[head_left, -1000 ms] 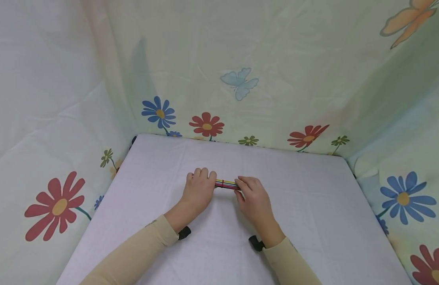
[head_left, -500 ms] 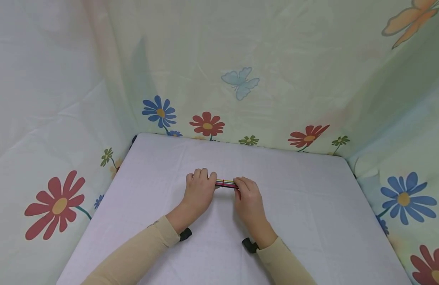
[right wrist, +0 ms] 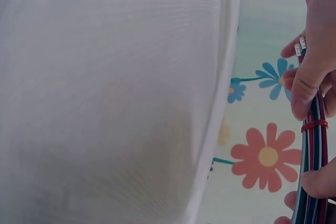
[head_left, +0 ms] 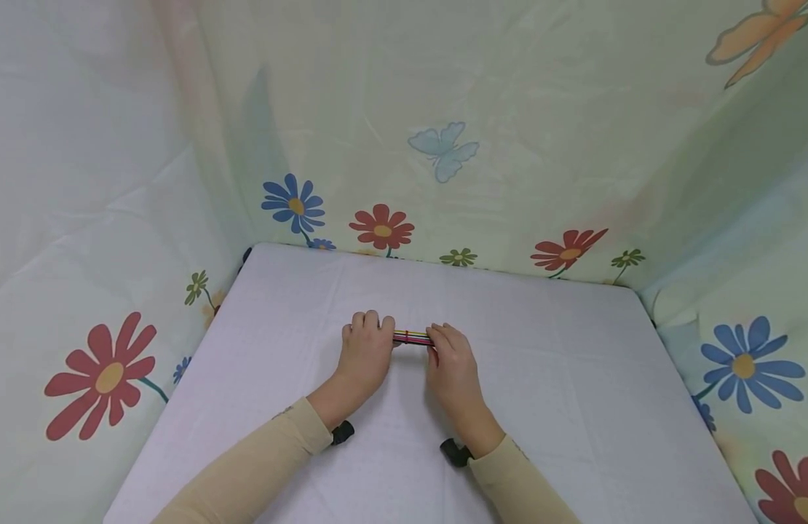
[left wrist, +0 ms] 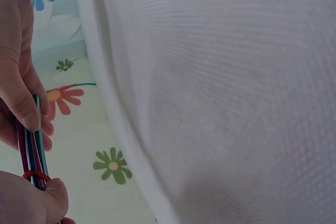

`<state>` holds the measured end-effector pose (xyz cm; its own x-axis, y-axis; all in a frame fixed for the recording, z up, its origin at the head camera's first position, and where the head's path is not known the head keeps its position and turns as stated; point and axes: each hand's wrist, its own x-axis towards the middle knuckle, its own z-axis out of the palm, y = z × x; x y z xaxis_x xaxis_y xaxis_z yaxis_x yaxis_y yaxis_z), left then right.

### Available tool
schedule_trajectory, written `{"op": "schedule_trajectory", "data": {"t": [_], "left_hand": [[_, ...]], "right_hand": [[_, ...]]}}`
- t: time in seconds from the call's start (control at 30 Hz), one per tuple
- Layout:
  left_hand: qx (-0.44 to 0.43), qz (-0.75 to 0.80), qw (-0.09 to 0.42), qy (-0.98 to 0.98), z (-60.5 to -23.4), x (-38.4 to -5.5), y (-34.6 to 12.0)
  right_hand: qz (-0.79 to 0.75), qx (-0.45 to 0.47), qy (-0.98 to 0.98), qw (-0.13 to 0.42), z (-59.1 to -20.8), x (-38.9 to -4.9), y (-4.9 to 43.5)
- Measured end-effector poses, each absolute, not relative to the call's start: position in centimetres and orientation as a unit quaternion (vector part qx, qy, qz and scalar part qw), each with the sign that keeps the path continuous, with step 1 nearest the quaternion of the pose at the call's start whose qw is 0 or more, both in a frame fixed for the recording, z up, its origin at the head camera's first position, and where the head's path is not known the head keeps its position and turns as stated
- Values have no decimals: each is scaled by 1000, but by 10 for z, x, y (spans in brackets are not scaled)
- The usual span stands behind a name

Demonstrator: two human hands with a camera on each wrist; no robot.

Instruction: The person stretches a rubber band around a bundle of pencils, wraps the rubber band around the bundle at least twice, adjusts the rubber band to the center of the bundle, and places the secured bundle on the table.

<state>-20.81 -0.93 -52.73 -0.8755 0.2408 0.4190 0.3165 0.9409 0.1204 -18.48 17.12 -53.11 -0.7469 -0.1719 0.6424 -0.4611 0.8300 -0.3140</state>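
Observation:
Both hands hold one slim bundle of what look like striped pencils (head_left: pixel 417 338), level above the table. A red band (right wrist: pixel 315 125) wraps the bundle, between the two hands. My left hand (head_left: pixel 367 355) grips the left part, its thumb on the near side and its fingers over the far side. On the right end, my right hand (head_left: pixel 453 367) pinches the bundle between thumb and fingers. White tips (right wrist: pixel 299 48) poke out past the left hand in the right wrist view. The right end of the bundle is hidden by the right hand in the head view.
A white cloth covers the table (head_left: pixel 541 364) beneath the hands. Curtains with printed flowers and butterflies (head_left: pixel 338 131) hang along the back and both sides. Black wrist-camera mounts (head_left: pixel 455 453) stick out below the wrists.
The right hand has moved left, closer to the left hand, and its forearm has swung left too. The left hand has barely shifted, and both keep hold of the pencils.

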Motion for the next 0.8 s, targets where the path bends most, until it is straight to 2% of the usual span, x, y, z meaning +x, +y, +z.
{"op": "schedule_trajectory", "data": {"t": [0.27, 0.53, 0.8], "left_hand": [[-119, -92, 197, -969, -533, -210, -11], [-139, -84, 149, -975, -532, -214, -11], [-160, -74, 98, -979, -534, -220, -8]], "right_hand": [[213, 142, -932, 255, -534, -184, 171], [239, 115, -946, 185, -536, -190, 174], [236, 101, -955, 149, -536, -197, 175]]}}
